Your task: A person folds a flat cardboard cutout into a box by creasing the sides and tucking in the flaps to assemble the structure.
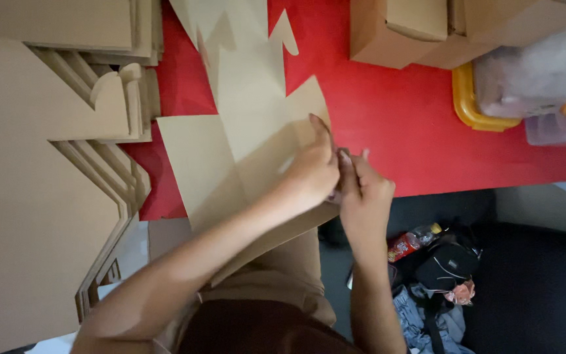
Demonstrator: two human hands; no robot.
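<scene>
Head view: left hand [312, 172] and right hand [361, 190] pinch the flat cardboard sheet [244, 151]'s edge; one flap bent; box unformed.

The flat cardboard box blank [244, 151] is plain tan, without print, and lies on a bright red table [394, 131]. The stack of die-cut cardboard sheets [40, 170] is the same pale tan, darker brown along its layered edges. The folded cardboard boxes [420, 29] are a warmer brown. A tub [468, 105] has a yellow-orange rim, and the plastic bag [545, 65] over it is cloudy and translucent. On the black floor [538, 288] lie a black bag [450, 265] and a clear bottle [414, 241] with a red label and yellow cap.
</scene>
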